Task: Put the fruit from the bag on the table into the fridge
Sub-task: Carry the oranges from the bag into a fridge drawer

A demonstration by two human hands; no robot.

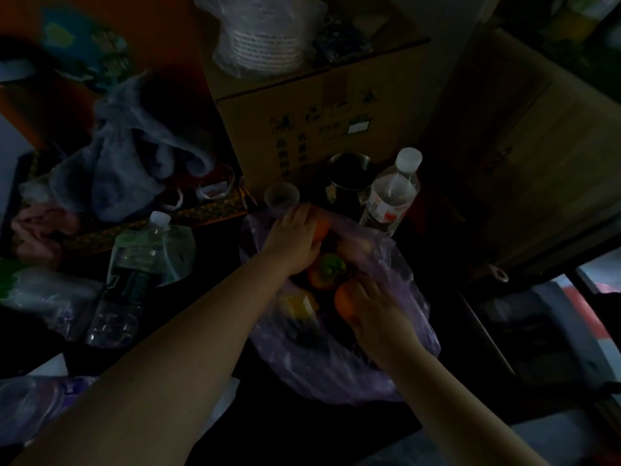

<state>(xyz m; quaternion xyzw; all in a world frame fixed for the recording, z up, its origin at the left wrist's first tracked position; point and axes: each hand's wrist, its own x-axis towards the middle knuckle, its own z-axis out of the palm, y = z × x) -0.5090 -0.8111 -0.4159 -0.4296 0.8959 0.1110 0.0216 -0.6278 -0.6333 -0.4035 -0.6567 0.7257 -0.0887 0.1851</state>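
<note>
Reaching into the purple bag (339, 371) at lower centre of the frame, we have both hands inside its open mouth. Our right hand (376, 311) curls around an orange fruit (344, 302); our left hand (295, 238) grips another orange fruit (321, 228) at the bag's far edge. Between them lies a green-topped fruit (327, 270). The bag sits on the dark surface (447, 381). Beyond stand a water bottle (391, 193), a metal cup (349, 179) and a cardboard box (319, 105).

The dark table (433, 250) carries a purple bag (396, 264), bottles (391, 193) and a cardboard box (319, 122).
</note>
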